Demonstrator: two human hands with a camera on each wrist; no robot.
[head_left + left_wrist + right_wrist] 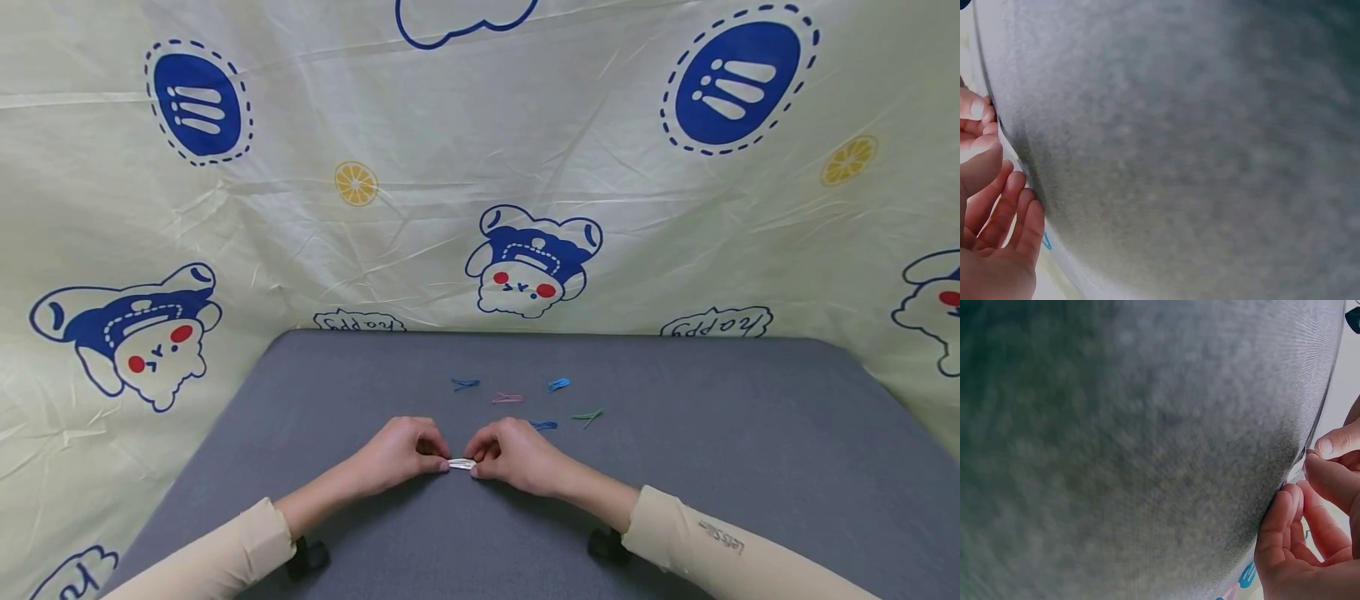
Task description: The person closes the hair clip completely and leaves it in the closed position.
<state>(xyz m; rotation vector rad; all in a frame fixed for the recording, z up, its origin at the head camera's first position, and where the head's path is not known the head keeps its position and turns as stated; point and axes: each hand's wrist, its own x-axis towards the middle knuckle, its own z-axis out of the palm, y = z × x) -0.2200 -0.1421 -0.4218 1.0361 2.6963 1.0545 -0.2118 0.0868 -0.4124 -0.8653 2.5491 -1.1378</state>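
Observation:
Both hands meet low over the grey table, one at each end of a small slim white piece [461, 463] with dark lines along it. Its exact kind cannot be told, as the fingertips cover both ends. My left hand [405, 454] pinches the left end between thumb and fingers. The right end is pinched the same way by my right hand [519, 457]. In the right wrist view a bit of the white piece [1297, 469] shows between the fingertips of the two hands.
Beyond the hands lie several small thin clip-like pieces: dark blue [466, 384], pink [507, 398], light blue [558, 384] and green [587, 417]. Another blue one [544, 426] sits right behind the right hand. A printed cloth [420, 250] hangs behind the table [720, 417].

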